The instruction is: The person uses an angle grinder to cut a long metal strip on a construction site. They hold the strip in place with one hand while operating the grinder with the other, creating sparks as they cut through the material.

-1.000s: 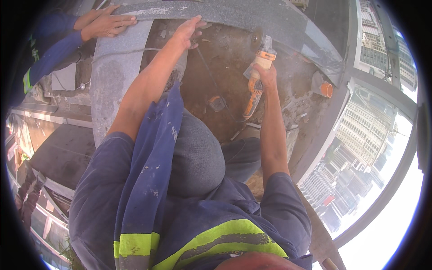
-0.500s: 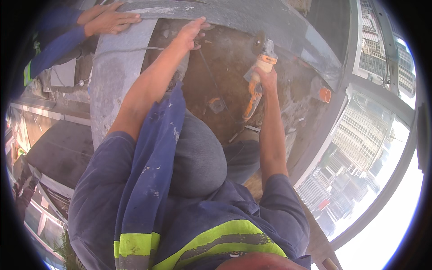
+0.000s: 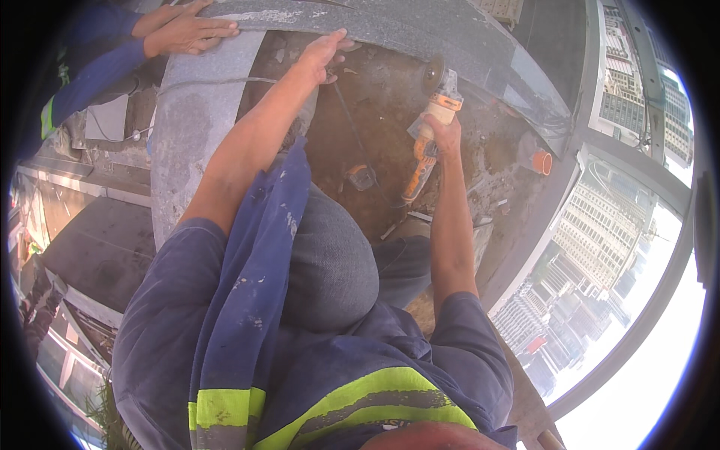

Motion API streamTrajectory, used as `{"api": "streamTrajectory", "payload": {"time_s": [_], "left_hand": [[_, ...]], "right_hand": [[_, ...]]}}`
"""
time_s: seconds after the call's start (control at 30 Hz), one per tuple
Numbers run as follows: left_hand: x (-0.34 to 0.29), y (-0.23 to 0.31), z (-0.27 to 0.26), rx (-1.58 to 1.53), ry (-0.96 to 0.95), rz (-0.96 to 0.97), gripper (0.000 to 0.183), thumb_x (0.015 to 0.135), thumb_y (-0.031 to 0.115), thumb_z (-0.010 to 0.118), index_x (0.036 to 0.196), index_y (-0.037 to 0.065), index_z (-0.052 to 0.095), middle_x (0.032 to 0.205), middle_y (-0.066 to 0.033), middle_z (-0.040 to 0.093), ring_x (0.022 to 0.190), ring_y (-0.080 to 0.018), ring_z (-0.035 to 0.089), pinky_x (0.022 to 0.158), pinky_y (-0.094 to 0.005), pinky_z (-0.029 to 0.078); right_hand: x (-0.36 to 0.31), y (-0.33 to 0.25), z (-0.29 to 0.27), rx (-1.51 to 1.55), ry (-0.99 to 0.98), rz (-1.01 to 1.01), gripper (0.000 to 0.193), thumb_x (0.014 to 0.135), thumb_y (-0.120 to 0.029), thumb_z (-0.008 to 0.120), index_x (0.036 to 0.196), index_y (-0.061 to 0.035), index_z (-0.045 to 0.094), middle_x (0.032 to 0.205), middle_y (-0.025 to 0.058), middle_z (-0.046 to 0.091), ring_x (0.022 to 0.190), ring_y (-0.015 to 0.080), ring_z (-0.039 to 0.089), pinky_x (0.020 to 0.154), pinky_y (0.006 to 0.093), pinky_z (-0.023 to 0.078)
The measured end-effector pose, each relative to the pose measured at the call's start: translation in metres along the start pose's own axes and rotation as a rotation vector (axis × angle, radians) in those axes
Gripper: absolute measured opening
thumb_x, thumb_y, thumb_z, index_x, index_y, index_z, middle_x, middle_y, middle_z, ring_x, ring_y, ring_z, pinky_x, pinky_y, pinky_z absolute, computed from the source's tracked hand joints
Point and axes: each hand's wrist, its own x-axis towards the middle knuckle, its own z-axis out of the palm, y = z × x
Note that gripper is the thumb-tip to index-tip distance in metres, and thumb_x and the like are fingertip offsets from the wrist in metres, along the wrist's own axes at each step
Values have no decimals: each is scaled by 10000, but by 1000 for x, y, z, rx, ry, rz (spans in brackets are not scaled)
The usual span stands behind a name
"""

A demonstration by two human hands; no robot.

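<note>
My right hand [image 3: 444, 135] is wrapped round an orange and pale angle grinder [image 3: 421, 165], which points away from me. The grinder's disc [image 3: 433, 73] stands at the near edge of a long grey stone slab [image 3: 397, 34]; whether it touches is unclear. My left hand [image 3: 324, 55] reaches forward with its fingers apart and rests at the slab's near edge, left of the disc. Farther left, another person's hands [image 3: 187, 31] lie on the same slab, near its left end.
A second grey slab [image 3: 196, 127] runs toward me on the left. Below the work lie dusty brown ground and a small orange and dark tool [image 3: 361, 177]. An orange pipe end [image 3: 541, 162] sticks up at right, beside a window frame [image 3: 637, 174] with tall buildings beyond.
The dust haze over the slab has thinned. The grinder's rear end has shifted slightly toward me and left; both my hands stay in nearly the same place.
</note>
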Motion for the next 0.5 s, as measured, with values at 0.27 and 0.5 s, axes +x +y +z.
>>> {"api": "streamTrajectory", "payload": {"time_s": [0.27, 0.5], "left_hand": [[-2, 1, -1, 5, 0, 0, 405, 1041, 617, 632, 1265, 292, 722, 1383, 206, 677, 1066, -123, 512, 982, -514, 446], [-2, 3, -4, 25, -9, -30, 450, 1047, 615, 622, 1360, 296, 667, 1418, 203, 661, 1060, -129, 515, 971, -520, 457]], "right_hand": [[-1, 0, 3, 14, -6, 26, 494, 821, -163, 898, 1251, -16, 706, 1100, 74, 761, 932, 183, 726, 823, 362, 588], [-15, -13, 13, 16, 37, 65, 488, 821, -132, 877, 1254, -3, 695, 1084, 83, 764, 933, 195, 740, 819, 369, 596]]}}
